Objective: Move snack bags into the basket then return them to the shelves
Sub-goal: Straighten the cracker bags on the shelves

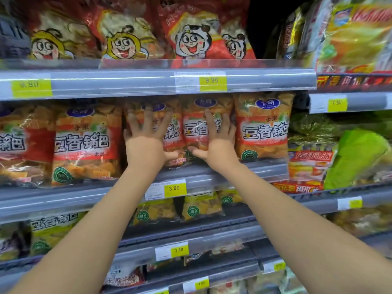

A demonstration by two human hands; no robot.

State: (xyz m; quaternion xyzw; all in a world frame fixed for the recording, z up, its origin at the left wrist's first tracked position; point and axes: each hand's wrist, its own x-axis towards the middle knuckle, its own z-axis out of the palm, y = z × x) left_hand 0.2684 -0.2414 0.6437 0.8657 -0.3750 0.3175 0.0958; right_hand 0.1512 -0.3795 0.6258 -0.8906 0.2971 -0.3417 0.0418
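Both my hands lie flat against orange and red snack bags on the middle shelf (212, 177). My left hand (146, 136) presses with spread, straight fingers on one bag (169, 132). Beside it, my right hand (218, 139) presses the same way on the neighbouring bag (197, 128). Each thumb points inward along the bags' lower part. More bags of the same kind stand upright to the left (84, 141) and right (263, 128). No basket is in view.
The shelf above holds large red bags with cartoon faces (191, 37). Below are yellow snack bags (199, 206) and yellow price tags (175, 188). A green bag (358, 158) and other packets fill the adjoining shelves at the right.
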